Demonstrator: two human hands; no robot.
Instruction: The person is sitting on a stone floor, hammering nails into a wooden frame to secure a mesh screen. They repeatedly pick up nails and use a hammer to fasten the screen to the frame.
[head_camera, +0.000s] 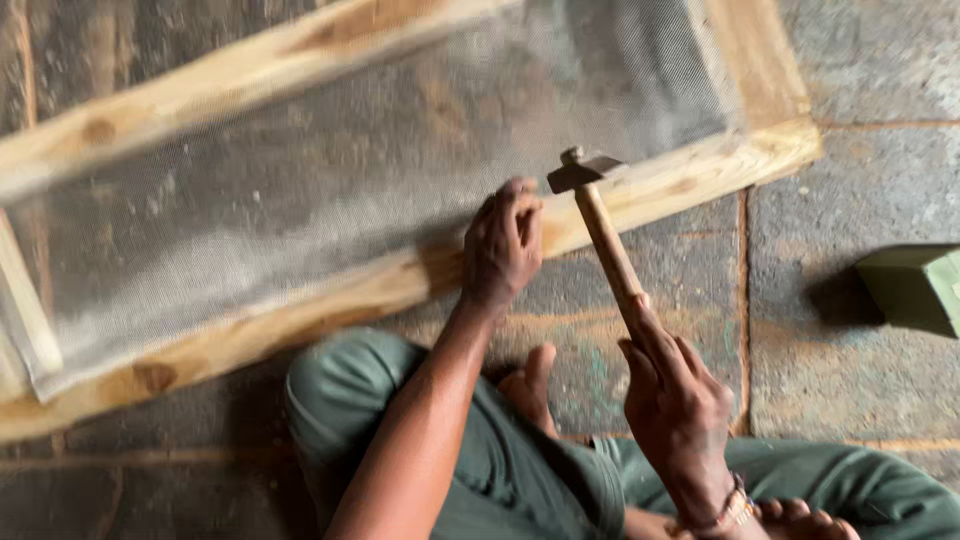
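Nearest to us, we are sitting on the stone floor (850, 380) in green trousers (520, 470), a bare foot (530, 385) showing between our arms. Our right hand (675, 405) is wrapping its fingers tight round the wooden handle of a hammer (600, 235), whose dark metal head is hovering just above the near rail of a wooden frame (330, 300). Our left hand (503, 245) is resting on that rail just beside the hammer head, fingers curled close together; we cannot tell whether they are pinching anything. Beyond the rail, grey wire mesh (350, 190) is filling the frame, lying stretched between its rails. Off to the right, well apart from the frame, a green box (915, 285) is sitting on the floor.
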